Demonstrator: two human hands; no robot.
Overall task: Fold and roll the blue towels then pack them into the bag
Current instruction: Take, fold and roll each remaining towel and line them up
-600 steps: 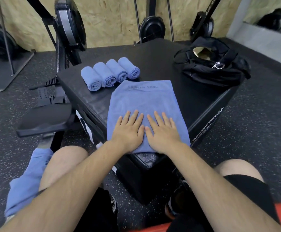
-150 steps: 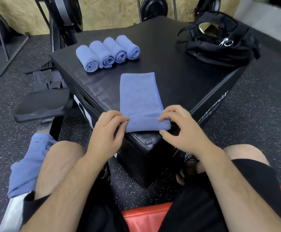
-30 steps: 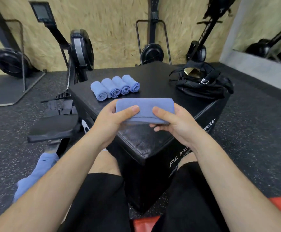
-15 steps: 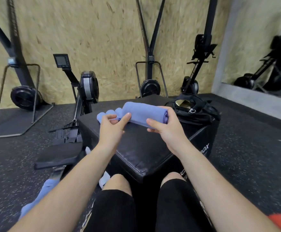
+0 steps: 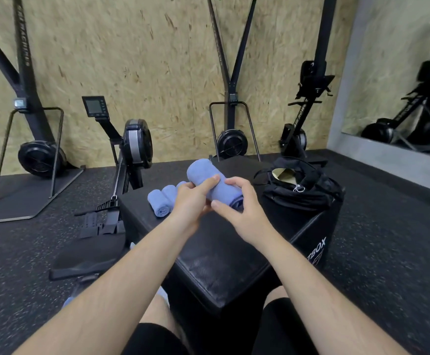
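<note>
- Here, a soft blue towel (image 5: 203, 172), rolled into a thick cylinder, sits tilted between both sets of fingers (image 5: 210, 181), above the matte black padded bench (image 5: 221, 257).
- Left of the fingers, more rolled towels (image 5: 159, 204) lie side by side on the bench; right of them slumps a black fabric bag (image 5: 303, 193), its top open.
- The left hand (image 5: 192, 201) wraps the roll's middle, thumb on top; the right hand (image 5: 243, 206) curls around its near end, pinching it.
</note>
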